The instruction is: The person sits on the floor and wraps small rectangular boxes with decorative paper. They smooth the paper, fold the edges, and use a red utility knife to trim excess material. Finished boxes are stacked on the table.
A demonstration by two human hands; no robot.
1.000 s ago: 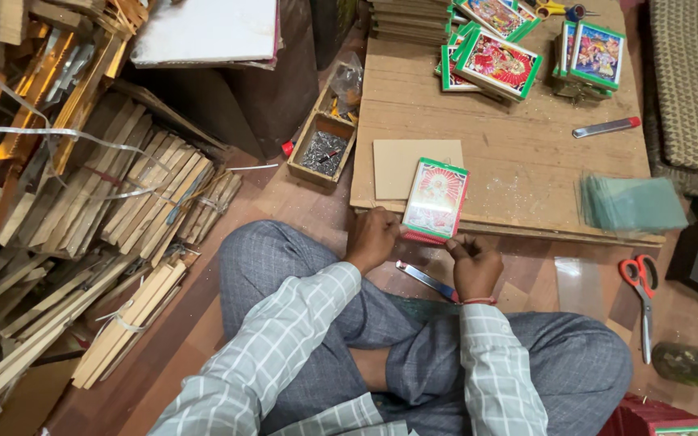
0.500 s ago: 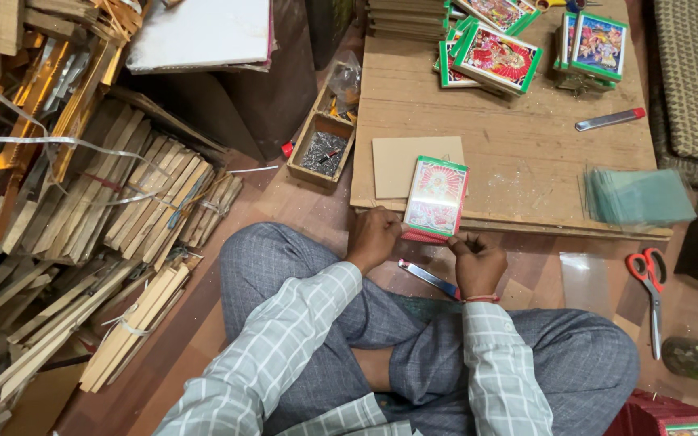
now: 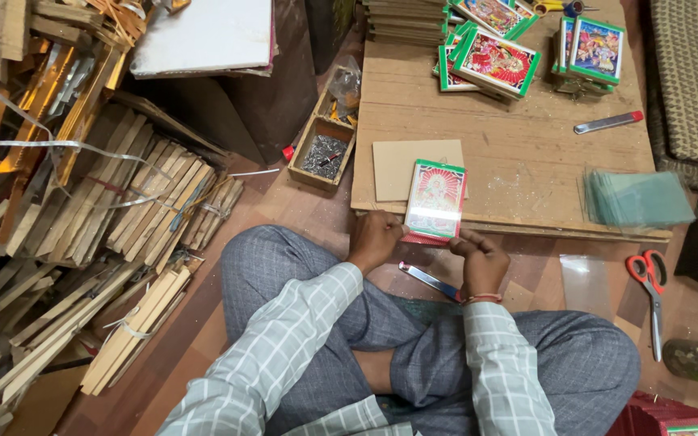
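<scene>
A small picture with a green and red border point(image 3: 435, 200) lies over the near edge of a low wooden board point(image 3: 519, 153). My left hand point(image 3: 375, 238) grips its lower left corner and my right hand point(image 3: 481, 257) pinches its lower right corner. Just left of the picture lies a plain brown backing card point(image 3: 396, 165), partly beneath it. A metal blade tool point(image 3: 430, 280) rests on the floor between my hands and my crossed legs.
Stacks of framed pictures point(image 3: 498, 56) sit at the board's far end, with a cutter point(image 3: 607, 122) and a pile of clear sheets point(image 3: 638, 198). Red scissors point(image 3: 652, 278) lie right. A box of nails point(image 3: 323, 153) and bundled wooden strips point(image 3: 115, 234) are left.
The view has shifted slightly; my hands stay on the picture's lower corners, with almost no movement.
</scene>
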